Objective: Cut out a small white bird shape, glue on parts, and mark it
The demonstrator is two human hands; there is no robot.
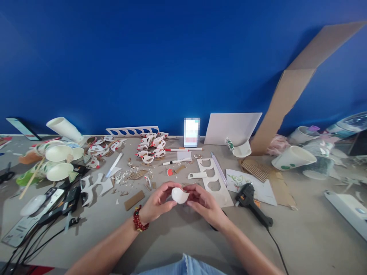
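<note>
A small white cutout (179,195), round with a curved pointed tail, is held up between both hands over the front of the table. My left hand (161,202), with a red bead bracelet at the wrist, grips its left edge between thumb and fingers. At the tail end my right hand (203,202) pinches it. Beyond them lies a white sheet with cut-out holes (226,196). A pile of white bird figures (151,147) with red heads sits farther back. Near the left hand is a brown cardboard piece (134,200).
A black glue gun (252,202) with a cord lies at the right, near paper cups (294,157). A lit phone (192,132) leans on the blue wall. Cables and a power strip (34,217) crowd the left. Paper scraps (126,175) litter the middle.
</note>
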